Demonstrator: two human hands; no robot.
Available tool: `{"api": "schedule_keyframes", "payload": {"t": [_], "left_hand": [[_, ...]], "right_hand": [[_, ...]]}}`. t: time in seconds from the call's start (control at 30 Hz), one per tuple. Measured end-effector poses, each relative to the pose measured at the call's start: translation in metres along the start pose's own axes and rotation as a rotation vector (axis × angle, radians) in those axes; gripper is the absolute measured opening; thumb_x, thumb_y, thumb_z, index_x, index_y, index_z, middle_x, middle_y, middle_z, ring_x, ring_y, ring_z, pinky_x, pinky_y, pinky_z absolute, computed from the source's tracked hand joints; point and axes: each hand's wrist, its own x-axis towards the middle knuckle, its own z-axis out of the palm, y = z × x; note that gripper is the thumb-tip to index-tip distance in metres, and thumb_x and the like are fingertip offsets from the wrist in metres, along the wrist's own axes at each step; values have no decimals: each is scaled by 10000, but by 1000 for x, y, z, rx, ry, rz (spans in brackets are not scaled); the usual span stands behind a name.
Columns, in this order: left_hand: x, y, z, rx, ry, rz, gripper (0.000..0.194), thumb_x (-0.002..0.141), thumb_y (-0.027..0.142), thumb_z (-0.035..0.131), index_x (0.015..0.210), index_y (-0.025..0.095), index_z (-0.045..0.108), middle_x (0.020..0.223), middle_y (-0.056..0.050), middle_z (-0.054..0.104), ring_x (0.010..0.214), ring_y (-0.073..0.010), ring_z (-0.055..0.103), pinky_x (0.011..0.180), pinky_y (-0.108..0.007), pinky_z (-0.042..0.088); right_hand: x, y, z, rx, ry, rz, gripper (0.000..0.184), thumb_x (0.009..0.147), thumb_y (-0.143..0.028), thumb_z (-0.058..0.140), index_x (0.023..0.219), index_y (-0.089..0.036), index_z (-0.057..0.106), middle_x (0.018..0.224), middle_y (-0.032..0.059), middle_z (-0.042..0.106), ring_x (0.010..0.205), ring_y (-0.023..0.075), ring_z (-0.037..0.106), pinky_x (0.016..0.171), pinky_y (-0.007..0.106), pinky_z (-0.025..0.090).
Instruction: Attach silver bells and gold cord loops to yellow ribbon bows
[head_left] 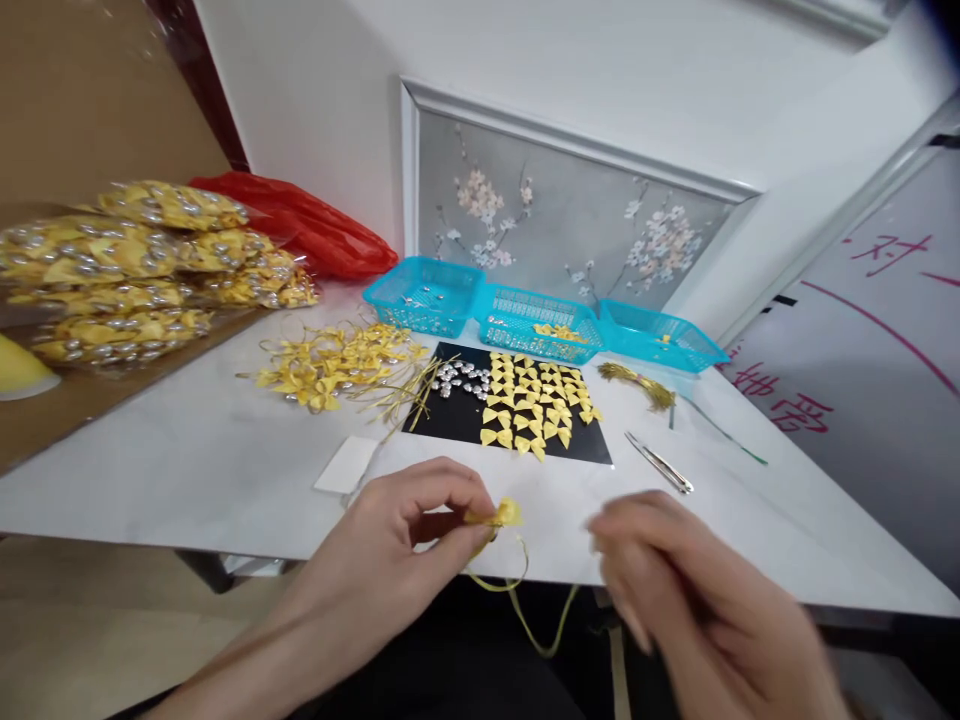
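Between the thumb and fingertips of my left hand [416, 535] is a small yellow ribbon bow [508, 513], just above the table's front edge. A thin yellow-green cord [551, 640] hangs from it in loops over my dark clothing. My right hand [697, 585] is to the right, apart from the bow. Motion blurs its curled fingers, so I cannot tell whether they hold anything. Beyond the hands, rows of yellow bows [529, 405] lie on a black mat [465, 425] beside a cluster of silvery beads [459, 380].
Blue baskets [427, 290] line the back. At left are a pile of bows with cords [322, 370], bagged bows [112, 260] and a red plastic bag [300, 225]. Tweezers [660, 463] and a cord bundle [637, 385] lie right; a white card [346, 465] lies front left.
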Motion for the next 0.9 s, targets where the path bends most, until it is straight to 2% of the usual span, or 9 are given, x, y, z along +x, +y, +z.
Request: {"api": "schedule_keyframes", "payload": {"t": [0.07, 0.17, 0.3, 0.37, 0.5, 0.7, 0.9], "left_hand": [[0, 5, 1, 87, -6, 75, 177, 867, 161, 577, 805, 240, 723, 905, 4, 701, 820, -148, 661, 717, -217, 508], [1, 10, 2, 178, -26, 124, 207, 892, 145, 555, 824, 257, 715, 933, 25, 701, 848, -131, 663, 779, -205, 500], [0, 11, 1, 204, -66, 101, 206, 905, 143, 539, 881, 277, 694, 981, 38, 700, 909, -134, 655, 821, -212, 493], [-1, 11, 1, 200, -71, 76, 219, 907, 141, 531, 918, 292, 689, 1006, 41, 698, 942, -140, 650, 824, -220, 496], [-1, 11, 0, 175, -94, 91, 222, 912, 136, 525, 926, 295, 679, 1017, 46, 699, 939, -132, 656, 809, -207, 513], [0, 10, 2, 172, 6, 193, 224, 865, 77, 576, 843, 261, 701, 946, 48, 728, 831, -91, 688, 723, -137, 518], [2, 8, 4, 219, 66, 254, 253, 825, 47, 608, 791, 258, 745, 926, 39, 728, 769, -76, 693, 703, -123, 519]], "right_hand": [[17, -2, 6, 13, -85, -3, 201, 954, -210, 540, 1146, -251, 583, 967, 29, 613, 632, 103, 585, 543, 202, 516], [32, 0, 20, 20, -148, 12, 345, 874, -197, 647, 1202, -236, 549, 1048, 39, 587, 623, 94, 564, 596, 227, 518], [35, 2, 29, 109, -237, 63, 101, 924, -133, 552, 925, -216, 610, 881, -10, 584, 650, 89, 534, 635, 220, 441], [34, 2, 29, 168, -264, 82, 186, 962, -136, 481, 828, -207, 589, 809, -16, 567, 674, 96, 524, 625, 220, 402], [32, 2, 29, 286, -295, 194, 203, 983, -223, 461, 803, -199, 551, 741, -24, 529, 647, 106, 474, 579, 233, 359], [30, 3, 31, 418, -362, 373, 241, 988, -327, 452, 810, -196, 546, 695, -35, 472, 622, 113, 398, 554, 248, 320], [29, 4, 32, 502, -357, 426, 255, 987, -352, 464, 801, -190, 527, 687, -42, 441, 619, 105, 378, 537, 234, 306]]}}
